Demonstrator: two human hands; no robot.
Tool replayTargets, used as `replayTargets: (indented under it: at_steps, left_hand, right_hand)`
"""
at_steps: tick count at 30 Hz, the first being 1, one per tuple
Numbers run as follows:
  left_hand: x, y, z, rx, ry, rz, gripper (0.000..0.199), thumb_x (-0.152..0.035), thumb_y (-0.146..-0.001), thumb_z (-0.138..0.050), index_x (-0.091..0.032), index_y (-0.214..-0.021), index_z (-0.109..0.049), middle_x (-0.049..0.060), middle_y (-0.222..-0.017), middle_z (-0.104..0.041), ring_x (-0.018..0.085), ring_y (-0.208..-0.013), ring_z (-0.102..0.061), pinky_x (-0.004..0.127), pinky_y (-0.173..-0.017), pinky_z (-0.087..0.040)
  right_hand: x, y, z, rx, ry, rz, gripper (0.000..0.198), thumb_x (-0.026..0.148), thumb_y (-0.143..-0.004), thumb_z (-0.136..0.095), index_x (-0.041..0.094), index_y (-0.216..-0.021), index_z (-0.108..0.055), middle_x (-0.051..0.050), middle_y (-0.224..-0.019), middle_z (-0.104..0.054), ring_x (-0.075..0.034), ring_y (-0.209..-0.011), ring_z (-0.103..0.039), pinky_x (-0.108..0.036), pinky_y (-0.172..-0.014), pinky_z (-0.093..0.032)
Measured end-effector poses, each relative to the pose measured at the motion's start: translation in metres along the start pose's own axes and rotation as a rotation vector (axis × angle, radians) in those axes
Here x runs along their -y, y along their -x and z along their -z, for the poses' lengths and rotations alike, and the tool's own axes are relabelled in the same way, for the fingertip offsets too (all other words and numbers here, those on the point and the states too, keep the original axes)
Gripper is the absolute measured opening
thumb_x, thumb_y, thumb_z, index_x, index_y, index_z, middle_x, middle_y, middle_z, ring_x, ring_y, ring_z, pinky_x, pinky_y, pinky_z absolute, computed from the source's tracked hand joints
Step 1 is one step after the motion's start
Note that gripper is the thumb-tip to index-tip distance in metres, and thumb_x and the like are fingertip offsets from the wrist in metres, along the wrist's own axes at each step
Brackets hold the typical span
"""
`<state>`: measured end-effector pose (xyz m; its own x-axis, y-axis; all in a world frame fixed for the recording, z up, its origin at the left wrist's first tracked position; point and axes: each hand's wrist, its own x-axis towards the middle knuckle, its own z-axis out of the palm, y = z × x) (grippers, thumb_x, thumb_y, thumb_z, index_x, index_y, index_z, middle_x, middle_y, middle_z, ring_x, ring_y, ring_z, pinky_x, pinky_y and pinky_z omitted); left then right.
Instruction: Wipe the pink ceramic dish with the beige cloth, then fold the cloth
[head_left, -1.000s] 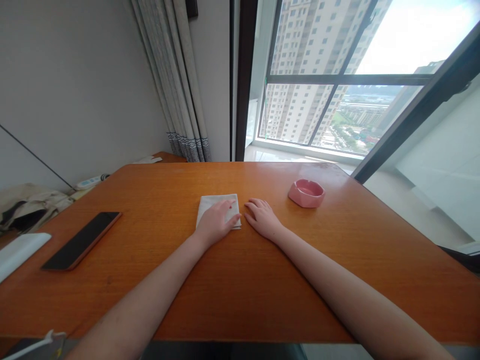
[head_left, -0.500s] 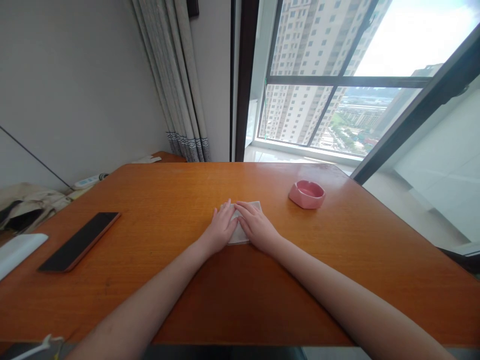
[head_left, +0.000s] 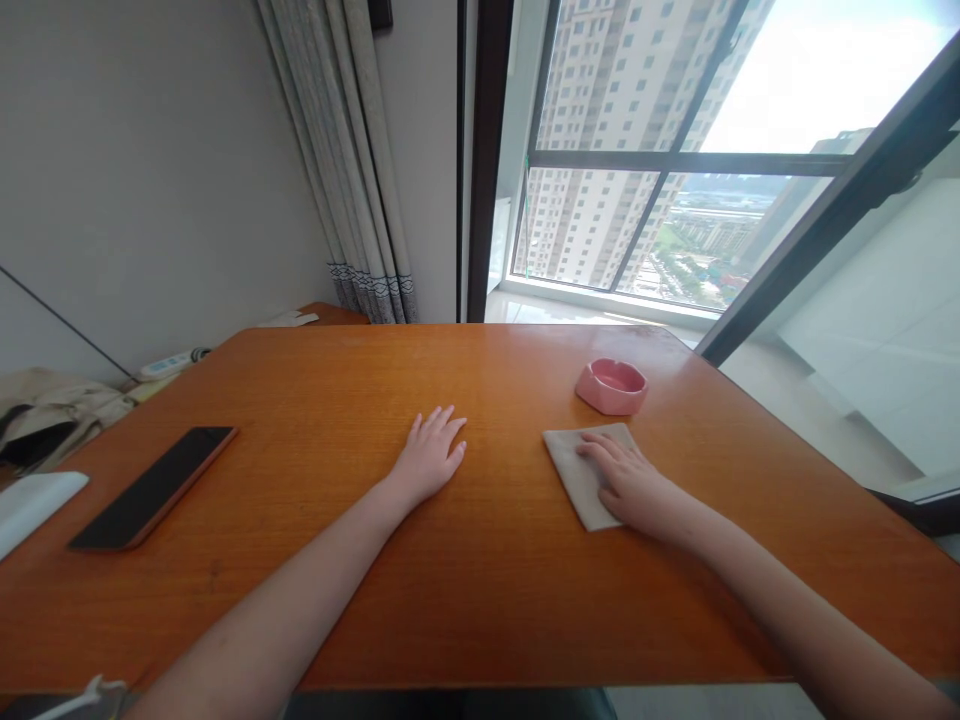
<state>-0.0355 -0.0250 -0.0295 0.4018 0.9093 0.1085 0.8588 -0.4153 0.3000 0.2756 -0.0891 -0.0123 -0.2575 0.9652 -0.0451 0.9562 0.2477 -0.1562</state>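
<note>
My left hand (head_left: 430, 458) rests palm down on the wooden table (head_left: 360, 380), fingers spread, holding nothing. Farther right, my right hand (head_left: 634, 484) lies flat on a folded greyish-white cloth (head_left: 579, 470), its fingers stretched over the cloth's right part. The cloth's left side and far edge show; the rest is under the hand. Just beyond it stands a pink ashtray (head_left: 611, 395) with angular sides, apart from cloth and hand.
A flat black slab with a reddish edge (head_left: 157, 490) lies on the table's left, near a white rounded object (head_left: 41, 505). Past the left edge are a power strip (head_left: 166, 365) and crumpled beige fabric (head_left: 64, 400). A curtain (head_left: 367, 200) and window frame (head_left: 600, 160) stand behind.
My right hand has slid the cloth to the right, close to the ashtray. The left hand has come off the cloth and now lies spread on the bare table.
</note>
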Motion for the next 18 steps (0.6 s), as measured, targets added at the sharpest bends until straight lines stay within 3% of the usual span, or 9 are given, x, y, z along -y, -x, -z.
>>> replayTargets:
  at_steps: [4,7,10,12,15,18]
  left_hand:
    - [-0.003,0.001,-0.003,-0.012,-0.056,0.013,0.045,-0.034,-0.090,-0.036,-0.019,-0.131,-0.044,0.010,-0.147,-0.034,0.026,-0.138,-0.025,0.050,-0.113,-0.015]
    - [-0.005,0.000,-0.005,-0.062,-0.054,0.019,0.043,-0.032,-0.089,-0.037,-0.018,-0.128,-0.046,0.011,-0.145,-0.037,0.027,-0.136,-0.028,0.052,-0.111,-0.016]
    - [-0.011,-0.007,-0.005,-0.137,0.014,-0.048,0.035,-0.029,-0.087,-0.040,-0.018,-0.117,-0.053,0.012,-0.137,-0.045,0.027,-0.129,-0.038,0.049,-0.108,-0.025]
    - [-0.015,-0.015,-0.004,-0.168,0.102,-0.137,0.027,-0.026,-0.086,-0.040,-0.017,-0.105,-0.058,0.011,-0.122,-0.057,0.023,-0.114,-0.051,0.040,-0.099,-0.038]
    - [-0.018,-0.031,-0.004,-0.111,0.212,-0.200,0.020,-0.026,-0.086,-0.041,-0.017,-0.090,-0.058,0.006,-0.085,-0.065,0.017,-0.079,-0.060,0.029,-0.074,-0.047]
    - [-0.016,-0.044,-0.008,-0.045,0.178,-0.154,0.015,-0.023,-0.080,-0.047,-0.016,-0.083,-0.060,0.005,-0.076,-0.065,0.018,-0.070,-0.061,0.028,-0.064,-0.046]
  right_hand:
    - [-0.078,0.031,0.013,0.077,-0.059,-0.126,0.058,0.009,-0.055,-0.047,0.018,-0.112,-0.053,-0.013,-0.136,-0.044,-0.028,-0.125,-0.043,-0.041,-0.103,-0.038]
    - [-0.092,0.033,0.030,0.044,-0.071,-0.175,0.042,0.009,-0.056,-0.046,0.021,-0.095,-0.060,-0.010,-0.125,-0.053,-0.029,-0.117,-0.051,-0.041,-0.098,-0.042]
    - [-0.053,0.009,0.040,-0.186,-0.105,-0.136,0.030,0.012,-0.066,-0.044,0.020,-0.091,-0.059,-0.011,-0.118,-0.057,-0.028,-0.110,-0.055,-0.043,-0.097,-0.042]
    - [-0.009,-0.017,0.033,-0.283,-0.209,0.016,0.036,0.012,-0.070,-0.042,0.019,-0.102,-0.056,-0.011,-0.116,-0.057,-0.025,-0.111,-0.054,-0.042,-0.099,-0.040]
    - [0.060,-0.063,0.005,-0.301,-0.443,0.224,0.050,0.009,-0.070,-0.043,0.018,-0.119,-0.049,-0.011,-0.121,-0.054,-0.022,-0.114,-0.051,-0.041,-0.102,-0.039]
    - [0.108,-0.102,-0.026,-0.330,-0.621,0.314,0.054,0.006,-0.068,-0.041,0.017,-0.120,-0.047,-0.012,-0.119,-0.053,-0.020,-0.114,-0.050,-0.039,-0.102,-0.040]
